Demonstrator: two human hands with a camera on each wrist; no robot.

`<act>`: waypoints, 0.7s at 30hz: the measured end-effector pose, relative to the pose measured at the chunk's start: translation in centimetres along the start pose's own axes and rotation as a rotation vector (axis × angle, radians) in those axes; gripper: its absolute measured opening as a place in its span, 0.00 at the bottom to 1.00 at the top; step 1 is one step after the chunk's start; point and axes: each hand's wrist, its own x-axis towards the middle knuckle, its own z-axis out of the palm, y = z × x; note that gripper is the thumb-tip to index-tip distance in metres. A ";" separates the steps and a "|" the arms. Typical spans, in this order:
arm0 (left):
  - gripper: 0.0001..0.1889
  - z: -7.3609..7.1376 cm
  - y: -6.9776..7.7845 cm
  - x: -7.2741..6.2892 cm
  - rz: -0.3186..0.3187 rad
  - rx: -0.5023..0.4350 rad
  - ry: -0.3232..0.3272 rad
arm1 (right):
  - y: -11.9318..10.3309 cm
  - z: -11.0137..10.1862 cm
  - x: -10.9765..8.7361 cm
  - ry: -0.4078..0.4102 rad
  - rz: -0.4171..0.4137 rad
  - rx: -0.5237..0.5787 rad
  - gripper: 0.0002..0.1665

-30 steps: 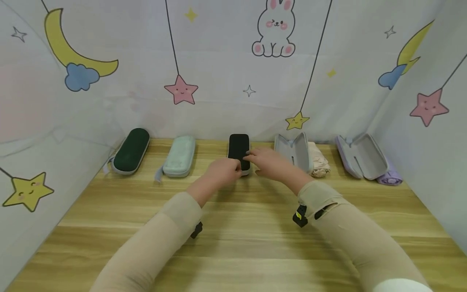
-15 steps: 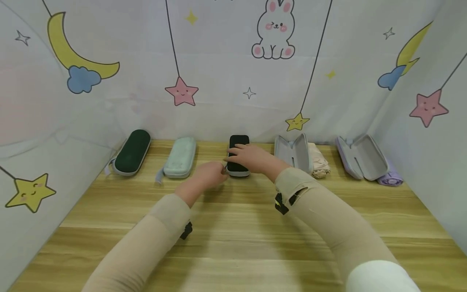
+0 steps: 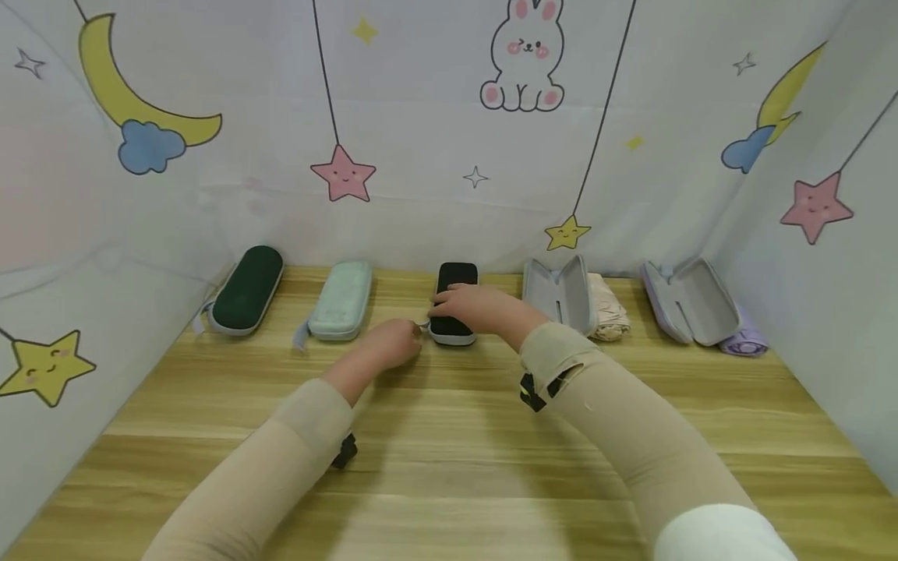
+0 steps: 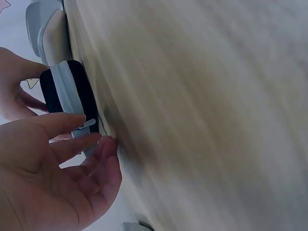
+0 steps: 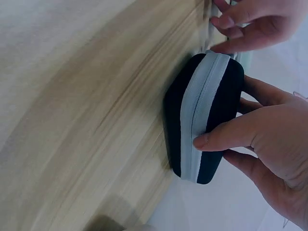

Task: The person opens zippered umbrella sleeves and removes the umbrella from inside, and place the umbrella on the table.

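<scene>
A black zippered hard case with a pale grey zip band lies on the table by the back wall. My right hand reaches over it from the right and holds it; in the right wrist view, its thumb lies on the zip band. My left hand is at the case's near left corner, pinching the zipper pull, partly hidden by the fingers. In the left wrist view, the case looks closed along the visible zip.
Left of the black case lie a mint case and a dark green case, both closed. To its right stand two opened cases, grey and lilac, beside a rolled beige bundle and a rolled purple bundle.
My right hand has moved left from the case's right edge onto its top. My left hand has shifted left to the near left corner and the zipper pull.
</scene>
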 end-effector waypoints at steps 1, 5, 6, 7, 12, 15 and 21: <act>0.20 0.1 -0.1 0.0 0.005 -0.024 -0.002 | -0.2 0.0 -0.1 0.005 -0.006 -0.002 0.33; 0.18 0.3 -0.6 -0.1 0.042 -0.141 -0.020 | -1.2 -0.1 -0.6 0.018 -0.034 -0.035 0.33; 0.16 0.3 -0.7 -0.1 0.048 -0.182 -0.036 | -1.4 -0.1 -0.7 0.019 -0.037 -0.040 0.33; 0.15 0.4 -0.8 0.0 0.051 -0.216 -0.052 | -1.6 -0.2 -0.8 0.022 -0.040 -0.044 0.33; 0.07 0.5 -0.9 0.1 0.008 -0.347 -0.108 | -2.2 -0.2 -1.3 0.027 -0.036 -0.061 0.33; 0.10 0.7 -0.9 0.2 0.004 -0.351 -0.109 | -2.4 -0.1 -1.6 0.038 -0.040 -0.070 0.32; 0.16 0.8 -0.9 0.3 0.014 -0.330 -0.107 | -2.5 -0.3 -2.3 0.099 -0.069 -0.037 0.32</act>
